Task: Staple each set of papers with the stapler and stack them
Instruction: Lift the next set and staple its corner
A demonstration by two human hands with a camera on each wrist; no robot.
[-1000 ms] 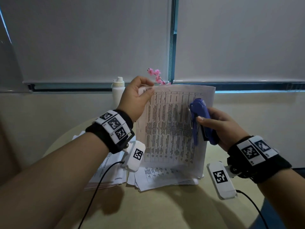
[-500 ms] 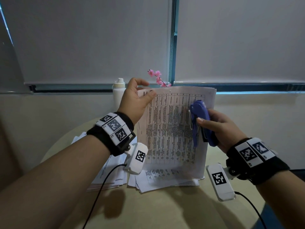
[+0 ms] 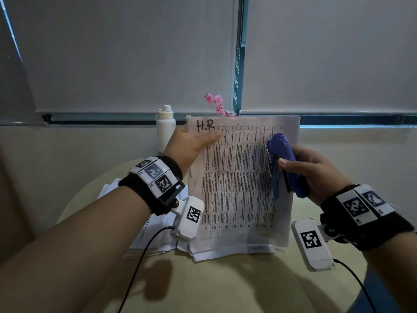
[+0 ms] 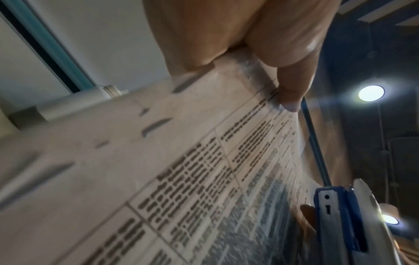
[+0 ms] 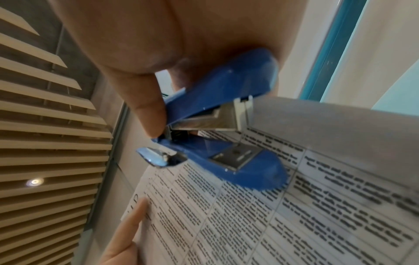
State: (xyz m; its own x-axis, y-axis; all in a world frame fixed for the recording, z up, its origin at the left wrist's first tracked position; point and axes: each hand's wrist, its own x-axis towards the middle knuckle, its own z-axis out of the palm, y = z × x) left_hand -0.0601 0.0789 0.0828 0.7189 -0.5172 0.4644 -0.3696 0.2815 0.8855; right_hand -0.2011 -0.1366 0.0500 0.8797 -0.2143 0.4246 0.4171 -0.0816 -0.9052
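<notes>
Currently, the scene reads as follows.

Left hand: the left hand (image 3: 191, 143) pinches the upper left corner of the paper set (image 3: 239, 184); the thumb lies flat across the printed face just below the handwritten "H.R" mark, and the other fingers are behind the sheets, hidden in the head view.

Right hand: the right hand (image 3: 316, 170) is curled round the blue stapler (image 3: 282, 166), thumb pressed on its side.

Paper set: held upright above the table (image 3: 225, 285), printed table facing the person; its lower edge hangs near the loose sheets lying below. Whether it touches them cannot be told.

Stapler: held nose-up in front of the upper right part of the paper set. In the right wrist view the stapler (image 5: 226, 129) has its jaws parted, metal magazine above, blue base with anvil plate below; the base lies against the printed face. No paper edge is seen between the jaws.

Left wrist view: the thumb (image 4: 288, 59) presses on the sheet's top edge; the stapler's end (image 4: 340, 215) appears at the lower right.

Loose paper pile: a spread of printed sheets (image 3: 155, 233) lies on the table, under and left of the held set.

Background: a white bottle (image 3: 165, 127) and pink flowers (image 3: 216, 105) stand behind the papers, by the window blinds (image 3: 135, 53).
</notes>
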